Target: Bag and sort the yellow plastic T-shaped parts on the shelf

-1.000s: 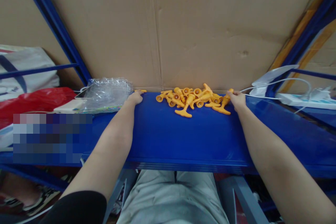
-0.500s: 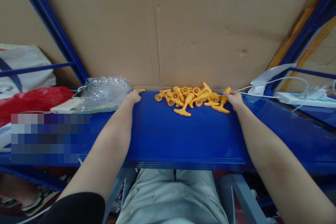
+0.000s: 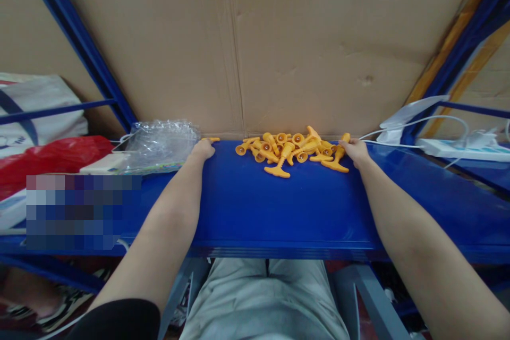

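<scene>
A pile of yellow-orange plastic T-shaped handles (image 3: 283,154) with cup-like ends lies at the back of the blue tabletop (image 3: 279,212); small metallic bits show inside some cups. At the pile's right edge, my right hand (image 3: 356,151) is closed on the upper end of one T-shaped handle (image 3: 337,163), its crossbar toward me. Well to the left of the pile, my left hand (image 3: 204,151) is closed around an orange plastic piece (image 3: 212,139). Only its tip shows beyond the fingers, so its full shape is hidden.
Clear plastic wrap (image 3: 161,141) lies left of my left hand, near a red plastic bag (image 3: 59,156). White cables and a power strip (image 3: 466,150) are on the right. A cardboard sheet (image 3: 303,53) stands behind, between blue frame posts (image 3: 85,42).
Both hands keep nearly the same place and hold. The pile looks unchanged; only the camera view has shifted slightly.
</scene>
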`<state>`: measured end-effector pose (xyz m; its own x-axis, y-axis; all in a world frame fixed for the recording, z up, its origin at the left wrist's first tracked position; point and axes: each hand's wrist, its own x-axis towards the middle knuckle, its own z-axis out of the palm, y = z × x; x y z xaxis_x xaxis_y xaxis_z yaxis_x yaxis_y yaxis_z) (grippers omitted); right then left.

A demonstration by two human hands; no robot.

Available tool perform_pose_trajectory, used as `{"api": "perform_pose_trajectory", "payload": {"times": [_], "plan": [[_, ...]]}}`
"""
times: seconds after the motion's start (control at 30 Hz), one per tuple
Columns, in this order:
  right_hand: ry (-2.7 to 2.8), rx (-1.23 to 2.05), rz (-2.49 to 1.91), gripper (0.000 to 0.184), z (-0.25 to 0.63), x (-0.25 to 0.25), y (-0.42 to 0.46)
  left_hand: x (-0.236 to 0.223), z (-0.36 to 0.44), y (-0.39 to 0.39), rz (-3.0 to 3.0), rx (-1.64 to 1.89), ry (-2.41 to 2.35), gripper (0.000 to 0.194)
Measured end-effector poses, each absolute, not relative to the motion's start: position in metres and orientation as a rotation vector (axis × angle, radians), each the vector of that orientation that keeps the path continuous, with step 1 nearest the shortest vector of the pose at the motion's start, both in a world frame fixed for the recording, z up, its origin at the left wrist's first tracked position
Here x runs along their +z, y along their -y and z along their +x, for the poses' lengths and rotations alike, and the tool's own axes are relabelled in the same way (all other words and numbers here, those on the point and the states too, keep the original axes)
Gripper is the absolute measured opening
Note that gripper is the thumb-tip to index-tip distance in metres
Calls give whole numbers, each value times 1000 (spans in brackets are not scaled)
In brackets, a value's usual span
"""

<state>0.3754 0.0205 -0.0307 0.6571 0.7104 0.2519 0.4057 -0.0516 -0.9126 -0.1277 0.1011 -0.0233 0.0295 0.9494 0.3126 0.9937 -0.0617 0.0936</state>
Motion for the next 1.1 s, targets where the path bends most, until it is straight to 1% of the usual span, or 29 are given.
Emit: {"api": "perform_pose_trajectory", "payload": {"times": [0.13,0.3,0.4,0.5,0.6,0.73,0.83,0.97,1.1], "plan": [[949,272,-1711,21,377,-32,-22,-22,-124,-99,-2078,-410,2187,52],[948,288,-1719,17,378,-31,-22,-21,-121,-95,-2044,-394,2220,53],[938,287,-1690,16,376,-30,-20,-17,-117,-92,-2019,-386,2185,48],[932,292,-1695,20,373,-28,-17,-9,-109,-93,-2030,-459,1996,44],[929,308,-1721,24,370,-26,-16,0,-94,-99,-2150,-578,1732,46],[937,316,-1706,23,369,-27,-18,10,-63,-102,-2321,-647,1457,49],[919,342,-1732,23,367,-27,-21,17,-38,-100,-2419,-690,1350,49],[904,374,-1772,20,361,-28,-26,24,-13,-92,-2578,-649,1439,48],[954,342,-1795,17,357,-34,-34,25,-6,-82,-2718,-533,1583,53]]}}
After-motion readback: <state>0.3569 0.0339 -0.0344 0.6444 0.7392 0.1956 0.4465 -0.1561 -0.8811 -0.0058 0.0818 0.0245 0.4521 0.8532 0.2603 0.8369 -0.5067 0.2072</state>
